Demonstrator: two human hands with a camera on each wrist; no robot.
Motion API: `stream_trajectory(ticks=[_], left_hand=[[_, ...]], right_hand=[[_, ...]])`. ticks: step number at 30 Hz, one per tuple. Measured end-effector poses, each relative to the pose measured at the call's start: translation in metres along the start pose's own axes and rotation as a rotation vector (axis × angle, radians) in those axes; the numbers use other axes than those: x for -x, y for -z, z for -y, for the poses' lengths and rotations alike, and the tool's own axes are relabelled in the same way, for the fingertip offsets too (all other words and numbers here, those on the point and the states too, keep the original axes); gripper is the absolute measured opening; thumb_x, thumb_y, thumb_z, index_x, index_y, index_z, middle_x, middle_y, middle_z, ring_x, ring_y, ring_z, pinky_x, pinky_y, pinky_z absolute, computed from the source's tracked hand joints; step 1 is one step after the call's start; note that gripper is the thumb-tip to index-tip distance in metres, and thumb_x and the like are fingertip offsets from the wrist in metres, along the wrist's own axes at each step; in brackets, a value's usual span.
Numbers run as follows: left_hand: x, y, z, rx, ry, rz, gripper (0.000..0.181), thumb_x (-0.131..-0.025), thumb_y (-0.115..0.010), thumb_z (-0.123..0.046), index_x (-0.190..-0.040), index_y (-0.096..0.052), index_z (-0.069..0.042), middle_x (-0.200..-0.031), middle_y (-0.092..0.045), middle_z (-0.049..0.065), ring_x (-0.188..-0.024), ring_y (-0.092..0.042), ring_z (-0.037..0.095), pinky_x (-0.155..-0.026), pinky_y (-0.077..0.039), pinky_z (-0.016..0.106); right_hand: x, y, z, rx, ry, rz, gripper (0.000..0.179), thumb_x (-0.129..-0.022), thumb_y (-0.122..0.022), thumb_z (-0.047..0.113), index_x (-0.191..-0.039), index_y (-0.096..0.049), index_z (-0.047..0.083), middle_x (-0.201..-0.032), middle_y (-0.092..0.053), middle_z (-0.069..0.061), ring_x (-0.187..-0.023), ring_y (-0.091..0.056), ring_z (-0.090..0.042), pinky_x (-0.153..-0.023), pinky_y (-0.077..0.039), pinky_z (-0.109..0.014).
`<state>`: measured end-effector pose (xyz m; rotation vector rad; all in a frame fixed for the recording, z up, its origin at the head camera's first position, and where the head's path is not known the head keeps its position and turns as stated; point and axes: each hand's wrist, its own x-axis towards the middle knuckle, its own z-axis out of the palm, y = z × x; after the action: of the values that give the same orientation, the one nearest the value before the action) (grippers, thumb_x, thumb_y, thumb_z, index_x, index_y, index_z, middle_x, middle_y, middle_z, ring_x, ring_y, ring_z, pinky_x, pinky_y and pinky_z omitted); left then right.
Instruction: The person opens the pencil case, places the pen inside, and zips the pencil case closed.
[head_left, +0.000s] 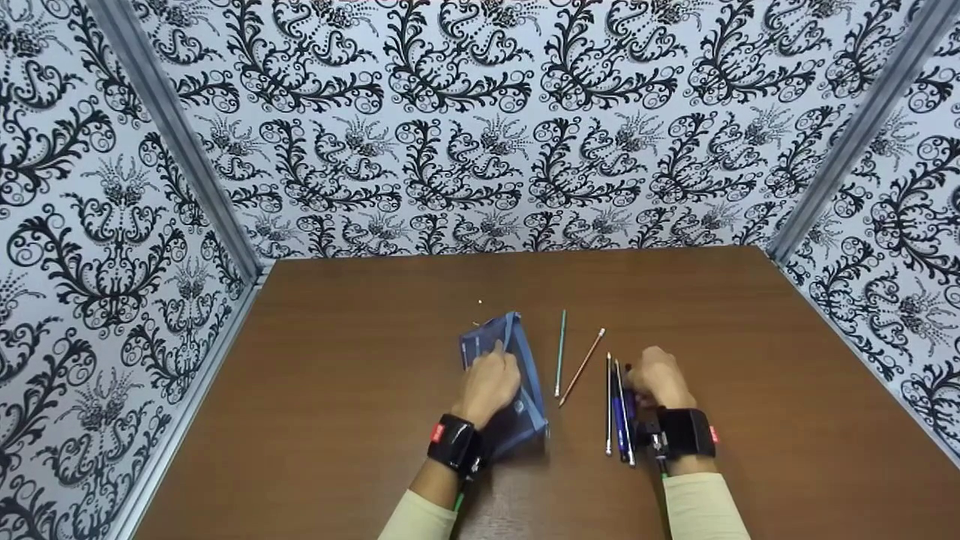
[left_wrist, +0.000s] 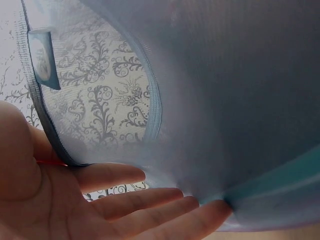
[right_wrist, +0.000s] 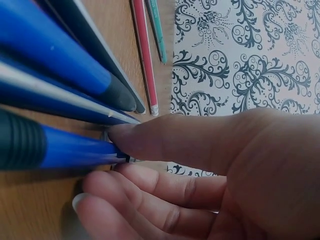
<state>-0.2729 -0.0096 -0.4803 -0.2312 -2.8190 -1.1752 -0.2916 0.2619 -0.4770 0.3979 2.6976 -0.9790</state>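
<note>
My left hand (head_left: 491,382) holds a translucent blue mesh pencil case (head_left: 517,431) by its edge. In the left wrist view the case (left_wrist: 210,100) bulges above the fingers, its zip edge passing between thumb and fingers. To the right, my right hand (head_left: 660,375) pinches the end of a blue pen (right_wrist: 75,147) with a dark ribbed grip, between thumb and fingertips. Beside that pen, in the right wrist view, lie another blue pen (right_wrist: 60,50) and a dark pencil (right_wrist: 100,45). Between the hands are a teal pencil (head_left: 560,352) and a reddish pencil (head_left: 582,367).
The brown table (head_left: 360,322) is bounded by a patterned back wall (head_left: 465,165) and patterned side walls, with metal posts (head_left: 187,150) at the corners. A tiny white bit (head_left: 480,301) lies beyond the case.
</note>
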Motion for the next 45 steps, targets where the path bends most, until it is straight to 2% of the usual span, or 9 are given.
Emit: stream_trajectory(ticks=[3,11,20,26,31,36,39,45], left_hand=[[0.000,0.000,0.000,-0.003,-0.003,-0.003,0.053,-0.102,-0.032,-0.020,-0.138,-0.046,0.016,-0.132,-0.059,0.027,-0.102,-0.065,0.038,-0.091,-0.051,0.052],[-0.001,-0.001,-0.001,-0.008,0.002,-0.019,0.052,-0.101,-0.034,-0.020,-0.138,-0.048,0.014,-0.127,-0.062,0.027,-0.105,-0.065,0.041,-0.089,-0.052,0.052],[-0.001,0.001,-0.001,-0.021,0.017,-0.010,0.053,-0.101,-0.033,-0.022,-0.139,-0.047,0.013,-0.134,-0.059,0.025,-0.110,-0.064,0.041,-0.092,-0.051,0.051],[-0.001,0.001,-0.001,-0.019,0.022,-0.003,0.053,-0.101,-0.033,-0.022,-0.139,-0.047,0.013,-0.131,-0.060,0.027,-0.110,-0.063,0.042,-0.091,-0.051,0.051],[-0.001,0.001,0.000,-0.026,0.035,0.011,0.054,-0.102,-0.031,-0.023,-0.140,-0.047,0.011,-0.131,-0.060,0.027,-0.110,-0.063,0.042,-0.089,-0.051,0.051],[-0.002,0.000,0.000,-0.030,0.021,-0.008,0.054,-0.101,-0.032,-0.022,-0.139,-0.047,0.013,-0.127,-0.062,0.028,-0.111,-0.062,0.044,-0.091,-0.051,0.052],[-0.001,0.000,0.000,-0.032,0.023,-0.009,0.055,-0.101,-0.032,-0.023,-0.140,-0.047,0.012,-0.127,-0.062,0.028,-0.111,-0.063,0.045,-0.091,-0.051,0.052],[0.000,0.000,-0.001,-0.019,0.036,0.004,0.055,-0.102,-0.032,-0.025,-0.142,-0.045,0.011,-0.128,-0.061,0.028,-0.110,-0.063,0.044,-0.090,-0.051,0.052]], right_hand=[[0.000,0.000,0.000,0.002,0.003,-0.005,0.005,-0.081,-0.061,-0.002,-0.084,-0.060,-0.006,-0.065,-0.057,-0.010,-0.046,-0.056,-0.012,-0.043,-0.049,-0.023],[0.001,0.001,-0.001,-0.016,0.003,-0.004,0.011,-0.082,-0.060,-0.002,-0.091,-0.060,-0.008,-0.068,-0.058,-0.011,-0.048,-0.056,-0.013,-0.044,-0.049,-0.024],[0.004,0.003,0.002,0.009,-0.011,-0.053,0.011,-0.078,-0.067,0.005,-0.082,-0.062,-0.003,-0.064,-0.058,-0.007,-0.048,-0.054,-0.014,-0.043,-0.045,-0.024],[0.005,0.005,0.003,0.030,0.010,-0.072,0.008,-0.078,-0.065,0.006,-0.073,-0.061,0.001,-0.061,-0.057,-0.005,-0.048,-0.054,-0.014,-0.043,-0.046,-0.023],[0.006,0.005,0.004,0.027,0.035,-0.092,0.013,-0.077,-0.063,0.004,-0.065,-0.058,0.005,-0.056,-0.055,-0.002,-0.045,-0.055,-0.011,-0.044,-0.048,-0.022],[0.006,0.007,0.004,0.027,0.039,-0.095,0.015,-0.072,-0.069,0.003,-0.062,-0.058,0.006,-0.056,-0.055,-0.002,-0.045,-0.054,-0.011,-0.043,-0.046,-0.021],[0.005,0.008,0.005,0.036,0.043,-0.095,0.017,-0.074,-0.069,0.004,-0.061,-0.058,0.006,-0.057,-0.056,-0.002,-0.046,-0.054,-0.010,-0.044,-0.045,-0.021],[0.008,0.011,0.005,0.009,0.056,-0.108,0.022,-0.085,-0.061,0.008,-0.063,-0.057,0.007,-0.060,-0.059,-0.002,-0.049,-0.057,-0.011,-0.047,-0.045,-0.023]])
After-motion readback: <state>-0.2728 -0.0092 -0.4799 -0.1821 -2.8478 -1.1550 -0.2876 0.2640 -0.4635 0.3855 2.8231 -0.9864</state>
